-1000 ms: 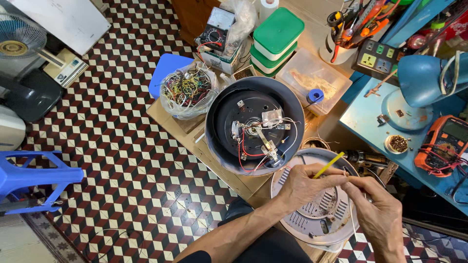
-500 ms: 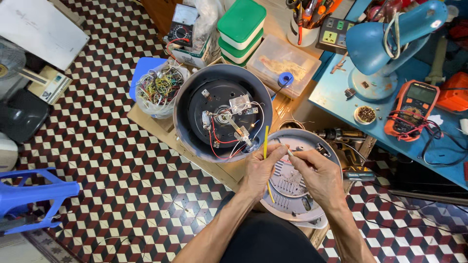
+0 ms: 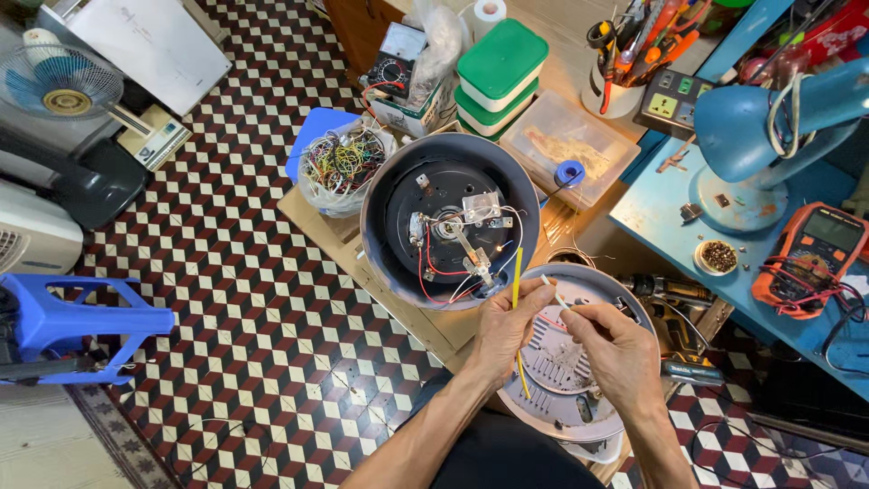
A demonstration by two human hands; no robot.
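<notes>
both hands meet over a grey round base cover (image 3: 566, 385) resting in the person's lap, seen from the head camera looking straight down: the left hand (image 3: 504, 328) pinches a thin yellow sleeve (image 3: 517, 290) upright between thumb and fingers, seemingly to keep its open end steady, while the right hand (image 3: 615, 349) grips a slim white wire (image 3: 554, 292) by its tip and angles it toward that sleeve. just beyond the knuckles, an upturned round appliance (image 3: 450, 231) sits on a low wooden bench (image 3: 330, 231) with its underside wiring exposed, close enough for its leads to reach the hands. a bag of coloured wire offcuts (image 3: 342, 165) lies beside it, and an orange multimeter (image 3: 810, 255) waits on the blue worktop (image 3: 665, 226) to the right.
</notes>
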